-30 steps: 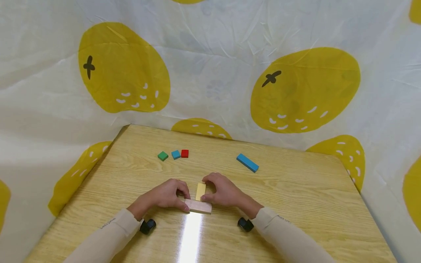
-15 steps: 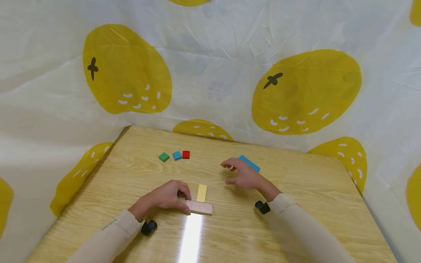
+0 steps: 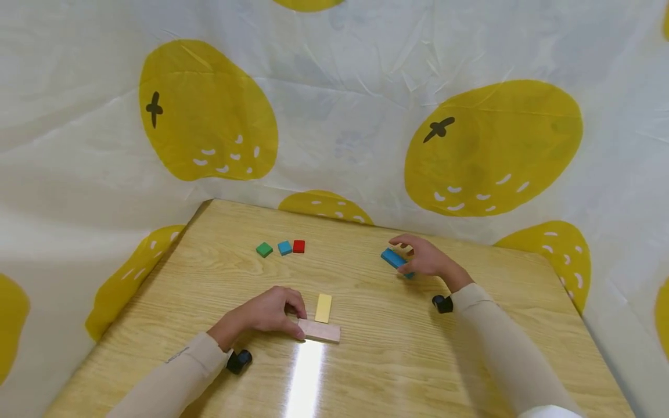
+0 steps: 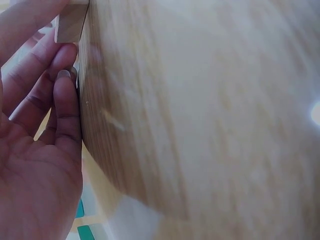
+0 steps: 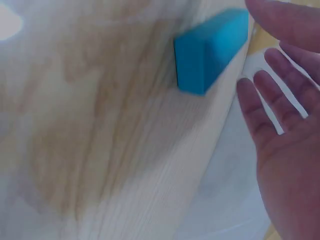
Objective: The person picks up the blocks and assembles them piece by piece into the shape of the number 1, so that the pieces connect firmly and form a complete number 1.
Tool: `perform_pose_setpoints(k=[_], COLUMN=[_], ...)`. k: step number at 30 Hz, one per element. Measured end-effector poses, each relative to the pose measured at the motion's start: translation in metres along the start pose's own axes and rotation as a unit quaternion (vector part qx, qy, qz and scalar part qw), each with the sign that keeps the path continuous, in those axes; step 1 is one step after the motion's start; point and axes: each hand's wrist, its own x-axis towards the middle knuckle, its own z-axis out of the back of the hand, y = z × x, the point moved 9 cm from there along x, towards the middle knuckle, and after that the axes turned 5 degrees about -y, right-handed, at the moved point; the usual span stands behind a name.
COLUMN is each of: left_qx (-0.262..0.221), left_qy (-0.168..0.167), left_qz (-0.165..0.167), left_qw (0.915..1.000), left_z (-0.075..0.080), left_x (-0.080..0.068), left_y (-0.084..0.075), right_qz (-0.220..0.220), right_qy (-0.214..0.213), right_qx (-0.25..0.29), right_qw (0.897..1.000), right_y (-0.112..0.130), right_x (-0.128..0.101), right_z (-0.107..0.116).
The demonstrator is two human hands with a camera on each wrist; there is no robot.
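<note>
My left hand [image 3: 272, 312] grips the left end of a pale, unpainted wooden block [image 3: 323, 331] lying lengthwise on the table; in the left wrist view the end of this block [image 4: 71, 22] shows between thumb and fingers. A flat yellow block [image 3: 323, 307] lies just behind it, pointing away. Farther back on the right, my right hand [image 3: 425, 256] hovers over a long blue block [image 3: 394, 259], thumb on the near side and fingers beyond. The right wrist view shows its fingers [image 5: 272, 95] spread and loosely extended, with the blue block [image 5: 200, 55] resting on the table.
At the back left lie a small green block [image 3: 264, 249], a small blue block [image 3: 284, 248] and a red block [image 3: 299, 247]. A white cloth [image 3: 340, 133] with yellow fruit shapes hangs behind the wooden table [image 3: 376, 360].
My right hand has left the yellow block and moved right and back to the long blue block. The left hand stays at the pale wooden block.
</note>
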Motion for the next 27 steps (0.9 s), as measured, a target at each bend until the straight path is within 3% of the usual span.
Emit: perform_pose_setpoints(k=[9,19,27], left_qx=[-0.014,-0.014,-0.006], left_qy=[0.003,0.002,-0.001], left_qz=[0.002,0.001,0.002], left_qw=[0.9999,0.9999,1.0000], left_z=[-0.003,-0.003,0.000], left_x=[0.000,0.000,0.000], left_y=[0.001,0.002,0.002], right_qz=[-0.030,-0.085,-0.074], right_qy=[0.099,0.091,0.105], right_qx=[0.001,0.010,0.021], right_qw=[0.995,0.992,0.992], right_y=[-0.017,-0.030,-0.028], right_x=[0.003,0.003,-0.011], right_z=[-0.007,-0.013,-0.012])
